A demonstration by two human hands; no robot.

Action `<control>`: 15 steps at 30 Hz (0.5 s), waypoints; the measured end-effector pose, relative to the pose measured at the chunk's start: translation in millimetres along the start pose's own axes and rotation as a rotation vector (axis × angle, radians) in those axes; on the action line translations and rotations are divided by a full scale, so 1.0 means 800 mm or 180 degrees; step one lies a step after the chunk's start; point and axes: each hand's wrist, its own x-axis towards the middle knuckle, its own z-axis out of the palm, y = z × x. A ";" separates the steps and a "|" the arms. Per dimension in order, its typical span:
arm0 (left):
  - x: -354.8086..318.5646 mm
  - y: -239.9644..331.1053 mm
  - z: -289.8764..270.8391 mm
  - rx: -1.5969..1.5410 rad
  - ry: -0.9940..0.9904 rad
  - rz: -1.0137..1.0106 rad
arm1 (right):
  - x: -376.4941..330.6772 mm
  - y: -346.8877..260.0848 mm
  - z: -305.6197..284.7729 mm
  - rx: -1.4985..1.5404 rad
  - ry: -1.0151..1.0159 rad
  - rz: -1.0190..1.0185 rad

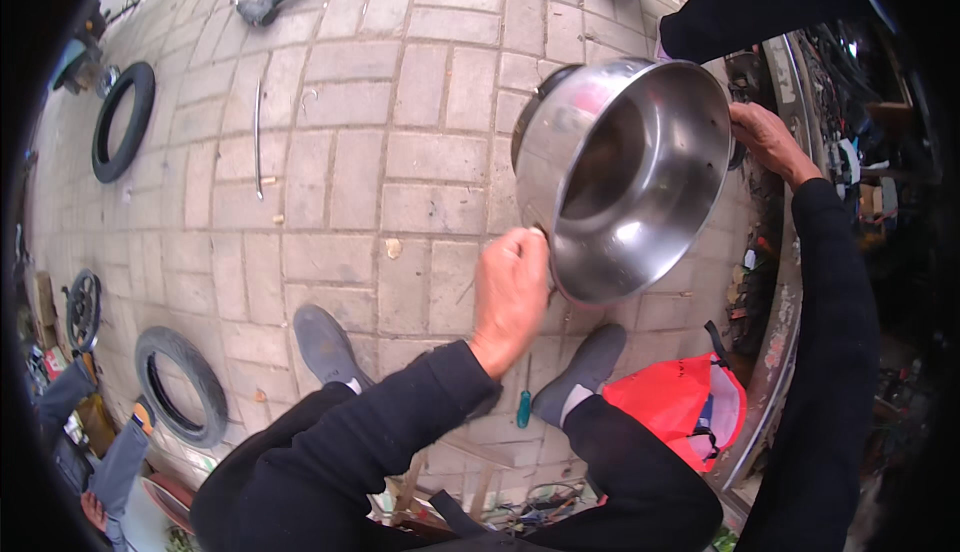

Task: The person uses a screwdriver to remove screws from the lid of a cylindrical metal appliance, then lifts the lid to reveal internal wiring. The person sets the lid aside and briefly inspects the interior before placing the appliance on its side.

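A shiny stainless steel pot (650, 222) is up off the paving between my two hands, tilted so its open mouth faces right and toward me. Its inside looks bare, and a dark edge shows around its base. My left hand (512, 287) is closed at the near left side of the rim, with the fingers curled in. At the far right side, my right hand (768, 140) grips the pot by its edge; the fingertips are partly hidden behind it. Whether either hand holds a handle cannot be made out.
Between my grey shoes lies a green-handled tool (523, 409). A red bag (660, 402) sits by my right foot. Tyres (180, 387) and a thin metal rod (258, 142) lie left. A person's dark-trousered legs (770, 7) stand far right, beside cluttered shelving (860, 152).
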 end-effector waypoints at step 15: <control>-0.171 -0.106 0.073 0.0010 -0.0375 -0.0367 | -0.014 0.035 0.116 -0.0847 -0.0838 -0.0873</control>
